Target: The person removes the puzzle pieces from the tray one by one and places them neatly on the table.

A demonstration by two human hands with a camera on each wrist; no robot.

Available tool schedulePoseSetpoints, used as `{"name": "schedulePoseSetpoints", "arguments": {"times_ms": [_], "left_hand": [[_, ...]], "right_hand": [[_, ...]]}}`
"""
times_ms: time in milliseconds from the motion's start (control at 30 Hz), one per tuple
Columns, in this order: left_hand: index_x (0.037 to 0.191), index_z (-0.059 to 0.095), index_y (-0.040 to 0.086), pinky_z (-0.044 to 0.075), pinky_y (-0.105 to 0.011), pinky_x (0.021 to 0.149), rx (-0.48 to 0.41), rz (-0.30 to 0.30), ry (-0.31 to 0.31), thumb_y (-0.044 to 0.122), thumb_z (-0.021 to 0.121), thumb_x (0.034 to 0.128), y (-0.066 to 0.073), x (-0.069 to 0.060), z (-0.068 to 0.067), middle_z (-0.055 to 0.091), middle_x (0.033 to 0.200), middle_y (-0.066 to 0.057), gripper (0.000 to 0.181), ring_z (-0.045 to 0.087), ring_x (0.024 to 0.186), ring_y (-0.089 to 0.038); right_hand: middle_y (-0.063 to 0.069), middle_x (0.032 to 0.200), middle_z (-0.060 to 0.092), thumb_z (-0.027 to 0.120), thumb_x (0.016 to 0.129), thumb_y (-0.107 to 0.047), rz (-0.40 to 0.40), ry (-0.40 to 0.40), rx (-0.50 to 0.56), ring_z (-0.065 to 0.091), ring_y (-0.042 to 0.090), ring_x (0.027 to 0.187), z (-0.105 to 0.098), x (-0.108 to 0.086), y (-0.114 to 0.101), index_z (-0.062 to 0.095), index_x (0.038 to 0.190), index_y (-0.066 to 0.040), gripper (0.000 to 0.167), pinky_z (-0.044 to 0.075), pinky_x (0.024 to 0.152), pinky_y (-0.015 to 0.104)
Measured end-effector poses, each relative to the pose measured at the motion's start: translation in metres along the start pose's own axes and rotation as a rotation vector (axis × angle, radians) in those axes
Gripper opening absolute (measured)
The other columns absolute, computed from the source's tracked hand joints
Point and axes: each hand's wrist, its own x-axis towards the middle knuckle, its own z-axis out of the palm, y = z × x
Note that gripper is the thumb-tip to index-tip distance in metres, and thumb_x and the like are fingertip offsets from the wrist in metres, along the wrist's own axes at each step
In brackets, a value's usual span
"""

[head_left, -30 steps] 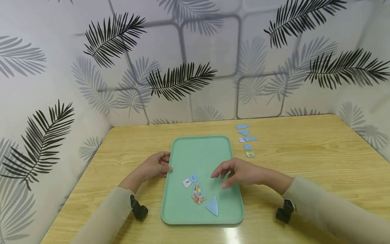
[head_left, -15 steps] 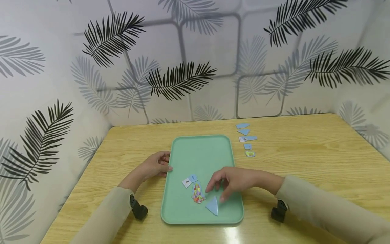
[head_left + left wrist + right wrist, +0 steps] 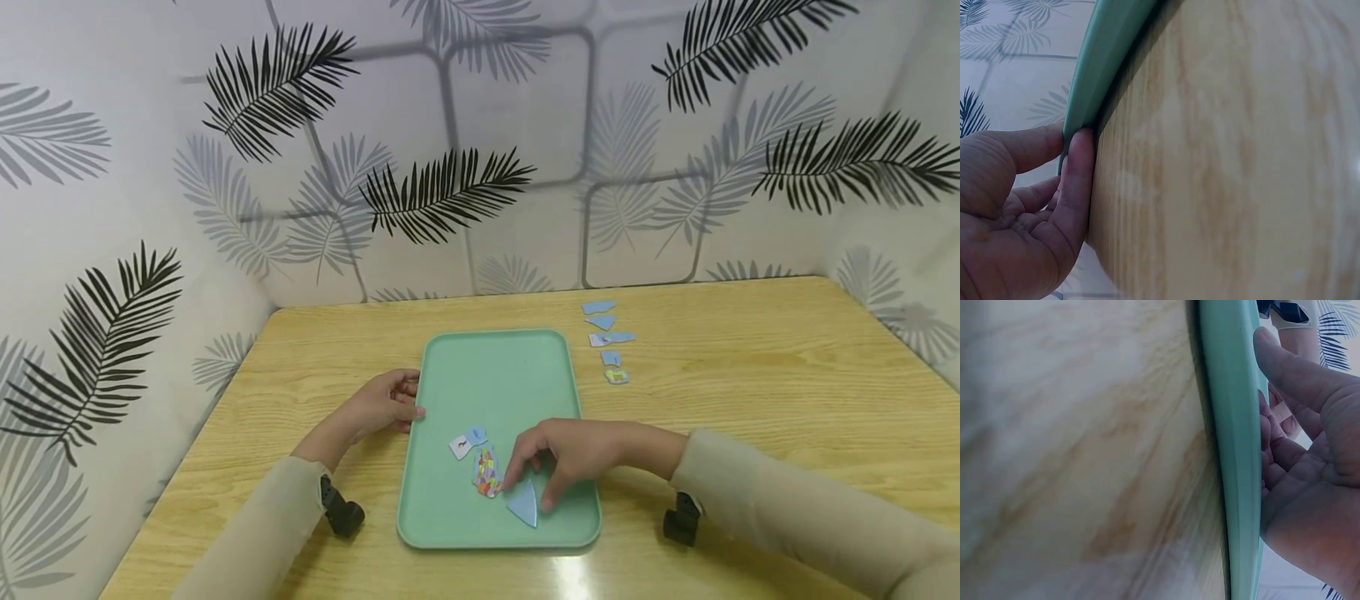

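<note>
In the head view, with twelve o'clock pointing away from the person, a green tray (image 3: 495, 358) lies flat on a wooden table (image 3: 750, 375). The left hand (image 3: 378, 404) pinches its rim at about half past nine. The right hand (image 3: 566, 454) is over the tray toward three o'clock, thumb and forefinger set apart on either side of a blue triangular piece (image 3: 522, 505), which lies in the tray at five o'clock. Whether the fingertips touch the piece I cannot tell. A multicoloured piece (image 3: 487, 472) lies toward seven o'clock of the tray's middle, and white and blue pieces (image 3: 467, 442) near nine. Beyond the tray, at two o'clock, a column of five pieces (image 3: 611, 338) rests on the table.

In the left wrist view, the hand at eight o'clock grips the rim between thumb and fingers, with bare wood toward three.

In the right wrist view, the hand is at three o'clock, its thumb well clear of the bent fingers; the tray's rim hides some fingertips.
</note>
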Motion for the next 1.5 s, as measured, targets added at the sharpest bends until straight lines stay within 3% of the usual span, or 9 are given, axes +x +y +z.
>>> {"name": "schedulePoseSetpoints", "arguments": {"times_ms": [767, 1367, 1500], "left_hand": [[0.146, 0.036, -0.002, 0.057, -0.033, 0.073, -0.006, 0.002, -0.004, -0.005, 0.066, 0.0894, 0.001, -0.001, 0.001, 0.049, 0.115, -0.016, 0.064, 0.053, 0.090, -0.021], [0.146, 0.035, -0.003, 0.057, -0.034, 0.074, -0.006, 0.015, -0.005, -0.005, 0.065, 0.0896, 0.000, -0.001, 0.000, 0.049, 0.115, -0.016, 0.064, 0.053, 0.090, -0.022], [0.146, 0.035, -0.003, 0.057, -0.034, 0.074, -0.006, 0.012, -0.006, -0.005, 0.065, 0.0896, 0.000, -0.001, 0.000, 0.049, 0.115, -0.016, 0.064, 0.054, 0.090, -0.022]], "right_hand": [[-0.012, 0.099, 0.057, 0.085, 0.070, -0.011, -0.070, -0.001, -0.178, 0.051, 0.005, 0.094, 0.010, 0.001, 0.003, 0.076, 0.111, -0.018, 0.043, 0.044, 0.087, 0.023], [-0.012, 0.097, 0.056, 0.085, 0.071, -0.011, -0.043, 0.016, -0.186, 0.051, 0.005, 0.093, 0.010, 0.001, 0.000, 0.077, 0.105, -0.019, 0.036, 0.044, 0.087, 0.023], [-0.013, 0.099, 0.059, 0.084, 0.073, -0.012, -0.034, 0.031, -0.147, 0.053, 0.005, 0.095, 0.011, 0.000, 0.000, 0.076, 0.107, -0.019, 0.036, 0.045, 0.088, 0.024]]}}
